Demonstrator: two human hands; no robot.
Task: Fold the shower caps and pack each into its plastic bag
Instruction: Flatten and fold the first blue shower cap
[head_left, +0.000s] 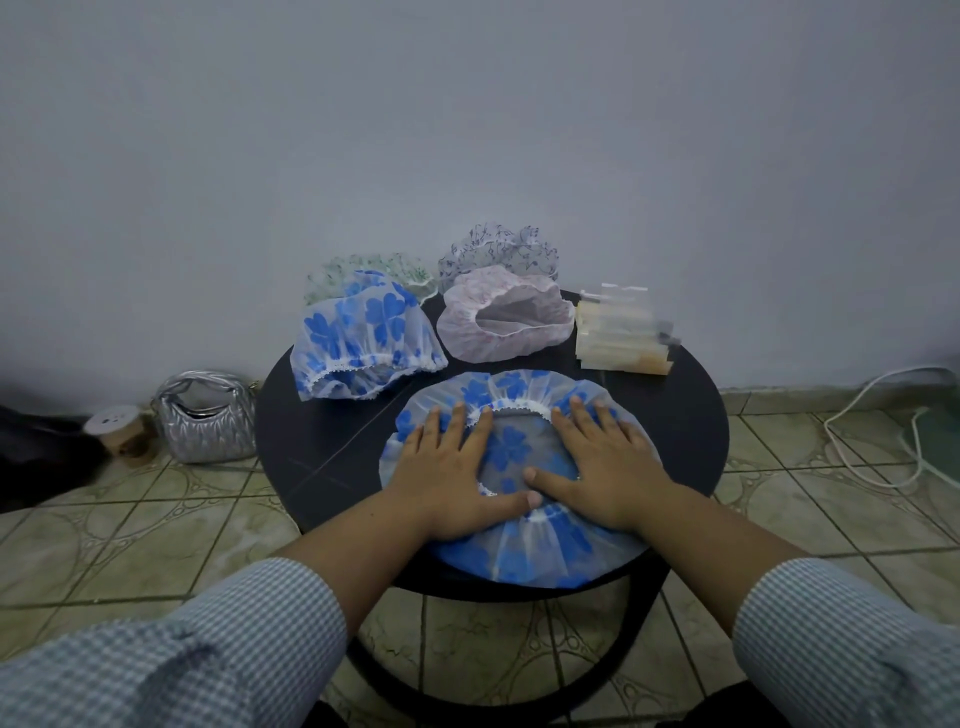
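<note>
Both palms are flat, left hand (451, 470) and right hand (597, 462) side by side, fingers straight, pressing the blue cap (519, 452) onto the table's (322, 447) near edge. This looks like flattening before the fold; next, halve it. The bags (621, 332) wait beyond the cap, right.

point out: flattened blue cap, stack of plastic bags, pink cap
flattened blue cap (540, 558): head view, on its near rim below the hands.
stack of plastic bags (621, 340): head view, on the middle of the stack's top.
pink cap (467, 317): head view, on its left outer side.
</note>
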